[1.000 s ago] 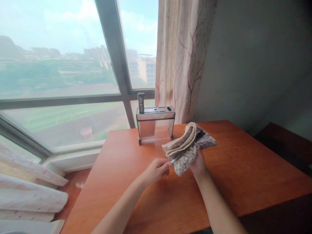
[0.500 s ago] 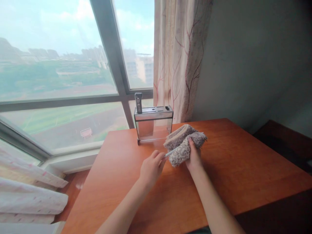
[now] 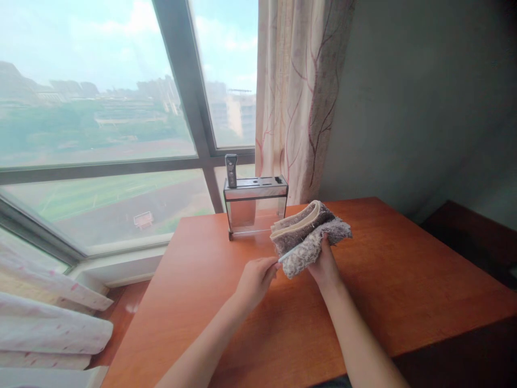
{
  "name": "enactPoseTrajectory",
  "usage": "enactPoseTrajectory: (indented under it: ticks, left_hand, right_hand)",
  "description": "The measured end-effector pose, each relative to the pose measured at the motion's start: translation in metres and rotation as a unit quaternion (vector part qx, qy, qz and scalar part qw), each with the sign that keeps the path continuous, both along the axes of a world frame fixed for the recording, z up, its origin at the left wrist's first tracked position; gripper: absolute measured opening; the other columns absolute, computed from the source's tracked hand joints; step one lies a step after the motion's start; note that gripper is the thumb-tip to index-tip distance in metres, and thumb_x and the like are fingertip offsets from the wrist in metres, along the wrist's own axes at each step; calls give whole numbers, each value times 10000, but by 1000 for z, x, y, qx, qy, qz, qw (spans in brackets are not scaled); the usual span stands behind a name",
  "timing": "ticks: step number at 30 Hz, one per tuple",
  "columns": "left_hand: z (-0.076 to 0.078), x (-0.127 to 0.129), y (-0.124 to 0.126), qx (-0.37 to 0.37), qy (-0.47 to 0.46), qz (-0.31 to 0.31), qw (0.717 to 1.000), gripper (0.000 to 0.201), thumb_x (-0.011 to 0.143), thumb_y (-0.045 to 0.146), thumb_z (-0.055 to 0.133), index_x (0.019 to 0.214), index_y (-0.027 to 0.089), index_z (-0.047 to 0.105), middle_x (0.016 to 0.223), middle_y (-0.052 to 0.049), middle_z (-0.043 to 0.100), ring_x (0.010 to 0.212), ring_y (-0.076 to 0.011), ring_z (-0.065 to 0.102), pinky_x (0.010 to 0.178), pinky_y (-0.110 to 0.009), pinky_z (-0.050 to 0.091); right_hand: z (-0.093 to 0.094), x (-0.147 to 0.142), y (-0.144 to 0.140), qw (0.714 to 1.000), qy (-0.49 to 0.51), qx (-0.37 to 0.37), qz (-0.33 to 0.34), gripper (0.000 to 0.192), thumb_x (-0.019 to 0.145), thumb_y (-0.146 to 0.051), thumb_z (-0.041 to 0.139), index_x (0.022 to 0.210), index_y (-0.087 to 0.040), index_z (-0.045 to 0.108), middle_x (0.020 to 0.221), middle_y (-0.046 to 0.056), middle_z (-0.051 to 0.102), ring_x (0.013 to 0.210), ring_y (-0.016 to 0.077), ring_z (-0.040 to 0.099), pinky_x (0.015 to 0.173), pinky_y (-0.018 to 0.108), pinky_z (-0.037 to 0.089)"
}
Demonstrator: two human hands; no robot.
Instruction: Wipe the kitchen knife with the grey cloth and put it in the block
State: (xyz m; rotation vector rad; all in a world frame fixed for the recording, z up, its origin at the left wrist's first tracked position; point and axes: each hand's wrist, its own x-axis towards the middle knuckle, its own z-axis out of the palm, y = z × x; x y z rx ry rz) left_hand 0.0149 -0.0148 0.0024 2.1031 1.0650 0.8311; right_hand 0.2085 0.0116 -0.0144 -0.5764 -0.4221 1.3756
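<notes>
My right hand is closed around a folded, shaggy grey towel with a cream lining, thumb on top, held above the table. My left hand is closed on a slim pale knife-like blade. Its handle end is hidden in my fingers, and its far part lies against the towel's fluffy fold. Behind the towel stands a clear-sided knife block with a silver top with slots. One grey-handled knife sticks upright from its left end.
The brown wooden table spreads under both hands, its left edge near the window ledge. A large window fills the left side. A patterned curtain hangs behind the block, beside a grey wall.
The towel has shifted slightly right with my right hand, and its upper fold has opened wider. My left hand has moved a little right and lower, still gripping the blade.
</notes>
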Motion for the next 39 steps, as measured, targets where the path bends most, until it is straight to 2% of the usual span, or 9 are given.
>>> enactPoseTrajectory:
  ticks: [5,7,13,16,19,24,30,33,39]
  left_hand:
    - [-3,1,1,-152,-59,-40,986,447,937,460,377,678,152,572,563,-2,546,510,-106,448,521,-213,329]
    - [-4,3,0,-165,-63,-33,984,443,932,477,377,702,153,573,548,9,527,488,-103,432,506,-213,322]
    - [-4,4,0,22,-10,80,997,218,883,364,519,847,185,638,763,-37,629,679,-147,532,625,-232,380]
    - [-3,0,2,52,11,98,994,220,877,364,534,802,189,643,761,-50,625,697,-155,535,632,-238,385]
    - [0,-4,3,51,15,68,996,299,910,391,474,772,184,639,690,-40,589,644,-142,508,596,-232,365]
    - [2,-3,2,-80,-61,16,995,435,920,475,422,648,161,549,550,12,479,495,-91,417,495,-209,312]
    - [1,1,0,-279,-174,-28,944,526,842,633,453,773,131,593,484,72,343,402,-60,286,402,-203,221]
    - [1,2,0,-317,-176,-42,931,538,817,653,473,783,129,590,471,76,348,397,-54,265,395,-198,201]
    - [-4,6,-1,-334,-198,-25,921,478,803,624,520,661,173,452,482,65,405,404,-49,290,405,-190,211]
  right_hand:
    - [-2,2,-3,1000,-2,-3,29,550,689,-661,654,1092,-287,651,1151,22,686,1186,261,561,1017,490,440]
    - [-3,2,-3,1000,-7,-4,27,523,675,-656,669,1054,-296,663,1135,17,693,1170,261,573,1004,488,453]
    - [-6,-1,0,1000,-10,6,2,509,672,-598,713,1073,-292,649,1167,14,678,1179,232,568,1014,441,452]
    - [-7,-1,0,1000,-7,15,-1,540,662,-571,737,1112,-292,634,1190,6,667,1179,226,568,1023,427,446]
    - [-5,-1,-1,1000,-13,28,7,557,658,-574,738,1123,-287,630,1192,16,665,1177,241,570,1011,451,452]
    - [1,-2,1,998,-19,53,21,533,651,-555,752,1109,-314,631,1213,-3,655,1181,233,567,999,435,461]
    - [-6,1,3,999,-22,7,27,525,640,-587,738,1073,-306,643,1175,9,675,1143,234,590,967,458,478]
    - [-11,4,-3,999,-29,10,37,556,589,-608,758,1036,-293,657,1144,21,689,1111,256,608,975,478,465]
    - [-12,4,-8,998,-42,9,47,623,527,-545,815,1062,-279,637,1101,32,702,1106,266,609,969,483,463]
